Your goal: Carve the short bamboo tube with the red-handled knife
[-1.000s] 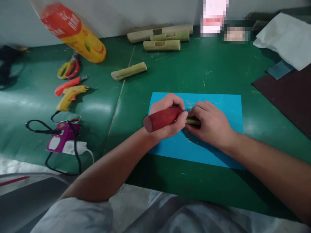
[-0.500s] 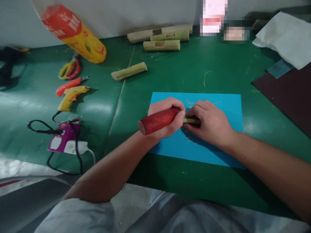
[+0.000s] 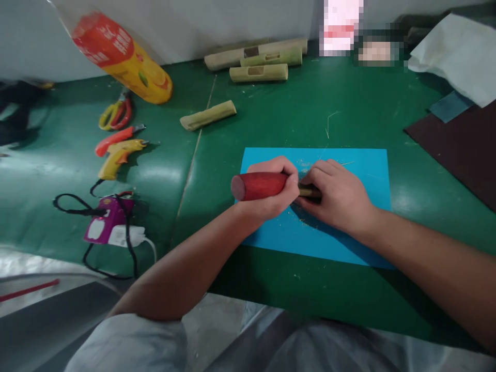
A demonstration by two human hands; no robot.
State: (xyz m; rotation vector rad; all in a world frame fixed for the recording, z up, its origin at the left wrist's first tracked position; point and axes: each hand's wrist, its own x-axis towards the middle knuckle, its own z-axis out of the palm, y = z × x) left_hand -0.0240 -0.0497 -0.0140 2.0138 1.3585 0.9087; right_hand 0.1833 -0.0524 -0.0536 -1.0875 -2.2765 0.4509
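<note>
My left hand (image 3: pixel 278 205) is wrapped around a red wooden-handled tool (image 3: pixel 261 186), whose butt end points left. Its working tip is hidden by my fingers. Close beside it, my right hand (image 3: pixel 341 194) grips a short piece of bamboo (image 3: pixel 309 191), mostly covered by the palm and fingers. The tool's front end meets the bamboo or lies right against it; I cannot tell which. Both hands are over a blue sheet (image 3: pixel 374 178) scattered with small shavings.
Cut bamboo tubes (image 3: pixel 259 73) lie along the wall, with another bamboo piece (image 3: pixel 209 114) nearer. To the left are a juice bottle (image 3: pixel 141 72), scissors (image 3: pixel 116 113), a red-handled tool (image 3: pixel 114 140), a yellow glue gun (image 3: pixel 120 157) and a corded purple box (image 3: pixel 103 225). A dark board (image 3: pixel 461 144) lies right.
The red handle has swung: its butt end has moved up and to the right, and it now lies more level. My left hand has shifted slightly right. My right hand keeps its hold.
</note>
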